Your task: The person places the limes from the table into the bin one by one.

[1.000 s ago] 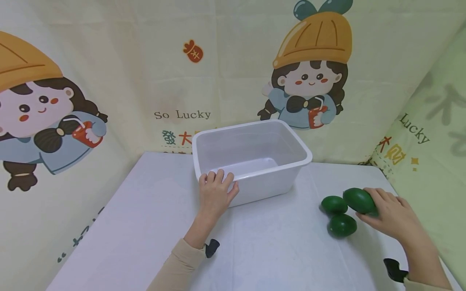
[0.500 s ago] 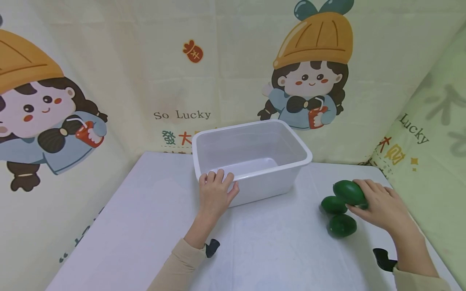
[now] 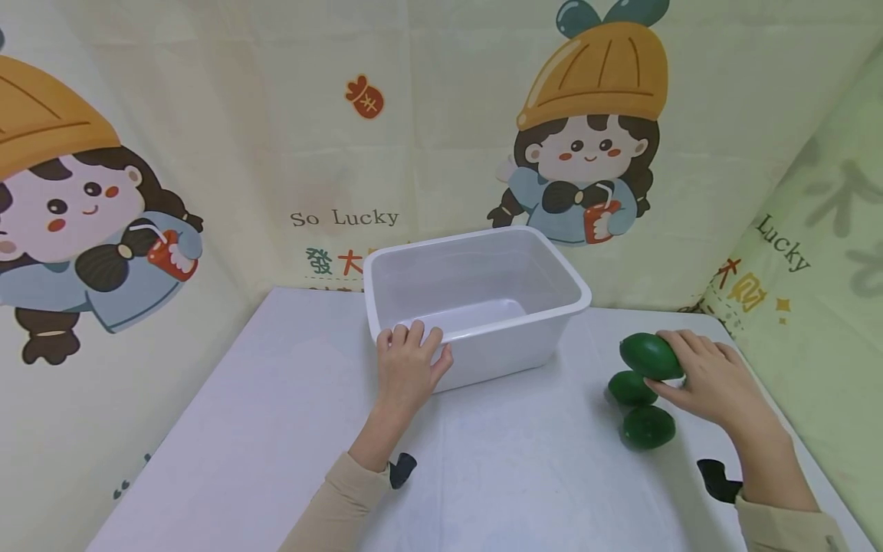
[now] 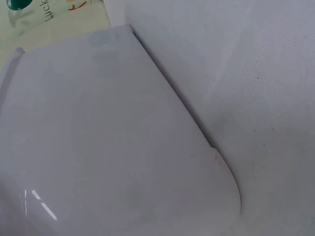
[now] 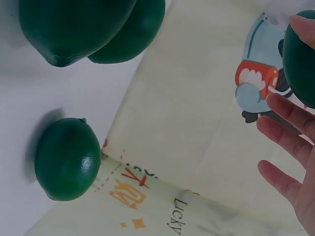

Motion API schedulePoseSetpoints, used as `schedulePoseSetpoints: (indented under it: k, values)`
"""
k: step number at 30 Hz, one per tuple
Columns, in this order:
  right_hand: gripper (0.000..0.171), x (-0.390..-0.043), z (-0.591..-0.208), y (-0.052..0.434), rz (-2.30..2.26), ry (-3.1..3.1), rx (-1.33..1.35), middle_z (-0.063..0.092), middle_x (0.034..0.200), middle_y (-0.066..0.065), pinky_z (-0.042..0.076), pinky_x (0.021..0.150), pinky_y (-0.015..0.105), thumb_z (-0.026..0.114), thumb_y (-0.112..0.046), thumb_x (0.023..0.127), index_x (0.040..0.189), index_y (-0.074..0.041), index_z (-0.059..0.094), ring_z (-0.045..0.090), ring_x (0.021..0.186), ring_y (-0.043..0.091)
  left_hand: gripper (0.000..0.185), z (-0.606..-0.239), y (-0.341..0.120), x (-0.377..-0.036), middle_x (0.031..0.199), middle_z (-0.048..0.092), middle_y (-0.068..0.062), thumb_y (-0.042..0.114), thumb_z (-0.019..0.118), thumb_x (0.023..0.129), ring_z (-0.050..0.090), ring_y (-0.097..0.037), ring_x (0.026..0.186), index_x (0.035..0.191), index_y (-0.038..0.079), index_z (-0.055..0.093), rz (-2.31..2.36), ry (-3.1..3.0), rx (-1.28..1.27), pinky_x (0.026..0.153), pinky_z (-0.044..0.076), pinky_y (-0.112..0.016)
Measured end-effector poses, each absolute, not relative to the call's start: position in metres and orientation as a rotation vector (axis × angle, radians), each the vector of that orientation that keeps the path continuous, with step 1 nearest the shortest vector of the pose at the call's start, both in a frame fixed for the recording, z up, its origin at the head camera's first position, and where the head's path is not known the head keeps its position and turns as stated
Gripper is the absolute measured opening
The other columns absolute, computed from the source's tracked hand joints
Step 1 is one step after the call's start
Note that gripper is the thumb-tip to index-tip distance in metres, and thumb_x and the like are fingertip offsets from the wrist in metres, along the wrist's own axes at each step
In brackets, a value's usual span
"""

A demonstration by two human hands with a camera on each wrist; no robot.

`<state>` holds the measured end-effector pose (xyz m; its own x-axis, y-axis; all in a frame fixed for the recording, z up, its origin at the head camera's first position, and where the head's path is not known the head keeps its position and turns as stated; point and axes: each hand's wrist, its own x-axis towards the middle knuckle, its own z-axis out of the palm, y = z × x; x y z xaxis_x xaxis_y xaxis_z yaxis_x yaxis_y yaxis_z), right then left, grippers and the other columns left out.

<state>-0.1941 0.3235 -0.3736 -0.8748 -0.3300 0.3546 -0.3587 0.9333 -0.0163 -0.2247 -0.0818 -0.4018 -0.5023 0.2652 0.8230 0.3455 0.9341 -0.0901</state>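
Note:
A white plastic tub [image 3: 507, 349] stands tilted in angle toward the back of the table. My left hand [image 3: 407, 368] grips its front rim near the left corner, fingers over the edge and thumb outside. In the left wrist view the tub's outer wall [image 4: 113, 128] fills most of the picture; the hand is out of sight there. My right hand [image 3: 710, 383] holds a green lime [image 3: 648, 356] above the table. Just below lie two more limes, one farther back [image 3: 631, 389] and one nearer [image 3: 648, 427]. Another lime [image 5: 68, 158] lies apart in the right wrist view, mostly hidden by the hand in the head view.
A white cloth covers the table [image 3: 510, 475]. Behind it hangs a printed cream curtain [image 3: 455, 115] with cartoon figures, close to the tub's back. More of this fabric [image 3: 821, 307] borders the right side.
My right hand has carried its lime left and slightly away from me, over the back of the two lying limes. The left hand and the tub have stayed in place.

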Motion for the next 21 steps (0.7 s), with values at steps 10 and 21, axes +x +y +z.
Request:
schedulePoseSetpoints:
  k: [10, 21]
  values:
    - [0.068, -0.200, -0.364, 0.312, 0.121, -2.773, 0.510, 0.049, 0.112, 0.022, 0.029, 0.083, 0.060, 0.076, -0.032, 0.066, 0.118, -0.006, 0.042, 0.046, 0.099, 0.042, 0.018, -0.401, -0.084, -0.224, 0.076, 0.049, -0.003, 0.033, 0.048, 0.082, 0.044, -0.024, 0.072, 0.081, 0.017, 0.057, -0.100, -2.122, -0.427, 0.070, 0.035, -0.040]
    - [0.069, -0.204, -0.358, 0.302, 0.118, -2.778, 0.532, 0.048, 0.115, 0.022, 0.028, 0.085, 0.059, 0.075, -0.035, 0.067, 0.121, -0.007, 0.041, 0.044, 0.102, 0.042, 0.019, -0.401, -0.083, -0.225, 0.075, 0.048, -0.002, 0.034, 0.047, 0.083, 0.045, -0.024, 0.071, 0.082, 0.018, 0.057, -0.084, -2.124, -0.432, 0.071, 0.035, -0.039]
